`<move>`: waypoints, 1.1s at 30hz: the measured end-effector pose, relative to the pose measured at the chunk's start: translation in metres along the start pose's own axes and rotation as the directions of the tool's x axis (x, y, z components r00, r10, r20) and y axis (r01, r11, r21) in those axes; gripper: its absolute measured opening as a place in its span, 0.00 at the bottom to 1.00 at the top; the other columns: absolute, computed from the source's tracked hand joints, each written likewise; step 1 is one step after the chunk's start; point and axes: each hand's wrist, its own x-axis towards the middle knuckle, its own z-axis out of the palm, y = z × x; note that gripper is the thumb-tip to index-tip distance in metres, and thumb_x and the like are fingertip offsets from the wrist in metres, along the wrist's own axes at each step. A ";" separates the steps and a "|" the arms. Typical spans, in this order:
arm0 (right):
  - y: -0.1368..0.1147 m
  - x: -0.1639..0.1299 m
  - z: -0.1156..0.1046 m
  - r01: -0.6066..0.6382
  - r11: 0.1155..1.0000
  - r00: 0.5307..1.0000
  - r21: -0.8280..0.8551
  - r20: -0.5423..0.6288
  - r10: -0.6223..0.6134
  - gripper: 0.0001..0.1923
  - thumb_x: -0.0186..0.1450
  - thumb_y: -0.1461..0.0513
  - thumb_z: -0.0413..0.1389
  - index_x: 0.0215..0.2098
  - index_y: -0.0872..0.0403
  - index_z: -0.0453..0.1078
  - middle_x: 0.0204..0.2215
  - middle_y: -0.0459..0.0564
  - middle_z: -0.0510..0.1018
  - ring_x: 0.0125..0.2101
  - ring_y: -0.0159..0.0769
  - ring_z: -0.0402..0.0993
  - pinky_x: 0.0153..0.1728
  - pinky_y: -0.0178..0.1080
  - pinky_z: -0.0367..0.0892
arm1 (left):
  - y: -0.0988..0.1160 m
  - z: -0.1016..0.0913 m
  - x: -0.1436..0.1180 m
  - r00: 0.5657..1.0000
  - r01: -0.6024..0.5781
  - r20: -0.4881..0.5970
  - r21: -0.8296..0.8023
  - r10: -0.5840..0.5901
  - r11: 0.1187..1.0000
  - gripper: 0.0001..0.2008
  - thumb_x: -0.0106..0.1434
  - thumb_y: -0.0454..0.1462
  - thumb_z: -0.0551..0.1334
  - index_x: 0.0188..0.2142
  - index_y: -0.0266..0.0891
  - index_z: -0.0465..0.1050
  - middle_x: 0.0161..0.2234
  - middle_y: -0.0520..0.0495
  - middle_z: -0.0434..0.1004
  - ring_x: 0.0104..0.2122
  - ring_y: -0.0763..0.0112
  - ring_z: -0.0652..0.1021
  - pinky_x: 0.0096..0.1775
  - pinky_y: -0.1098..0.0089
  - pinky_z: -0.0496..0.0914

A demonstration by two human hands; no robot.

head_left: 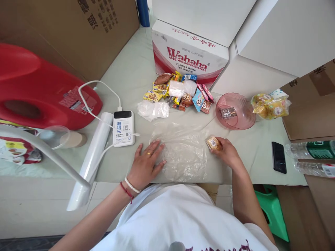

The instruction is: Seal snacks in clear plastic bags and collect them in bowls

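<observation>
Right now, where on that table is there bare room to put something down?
Bare table lies between the right hand and the black phone, below the pink bowl. Also between power bank and snack pile. The snack pile is crowded.

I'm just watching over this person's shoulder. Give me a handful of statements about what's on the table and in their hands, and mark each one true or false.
1. The left hand lies flat on the clear plastic bag. True.
2. The right hand holds a small wrapped snack. True.
3. The pink bowl has nothing in it. False: one dark packet lies inside.
4. The black phone lies left of the left hand. False: it lies on the table to the right of the right hand.
5. The pile of snacks sits in front of the Wahaha box. True.
6. The white power bank has no cable. False: a white cable is plugged into it.
</observation>
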 end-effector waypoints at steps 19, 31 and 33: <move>-0.104 -0.016 0.030 0.558 0.830 0.806 -0.026 0.256 -0.534 0.31 0.66 0.61 0.60 0.67 0.50 0.66 0.59 0.57 0.73 0.56 0.50 0.67 0.58 0.53 0.67 | 0.002 -0.002 -0.008 0.997 0.041 -0.064 0.016 -0.040 0.999 0.25 0.72 0.44 0.54 0.66 0.44 0.66 0.70 0.36 0.62 0.69 0.49 0.65 0.68 0.40 0.50; 0.012 0.053 -0.048 -0.167 0.887 0.916 -0.430 -0.401 -0.022 0.18 0.72 0.53 0.51 0.44 0.54 0.79 0.41 0.59 0.79 0.42 0.47 0.69 0.38 0.43 0.64 | -0.005 0.007 -0.022 0.995 -0.025 -0.092 0.071 0.032 0.997 0.22 0.71 0.41 0.56 0.62 0.45 0.70 0.65 0.38 0.71 0.65 0.51 0.72 0.68 0.44 0.54; 0.025 0.047 -0.045 -0.142 0.889 0.910 -0.436 -0.410 -0.056 0.19 0.73 0.53 0.50 0.44 0.54 0.79 0.40 0.59 0.78 0.42 0.47 0.68 0.39 0.43 0.63 | -0.005 0.007 -0.021 0.994 -0.032 -0.102 0.083 0.040 0.996 0.21 0.71 0.41 0.56 0.62 0.44 0.70 0.65 0.38 0.72 0.64 0.51 0.72 0.68 0.44 0.54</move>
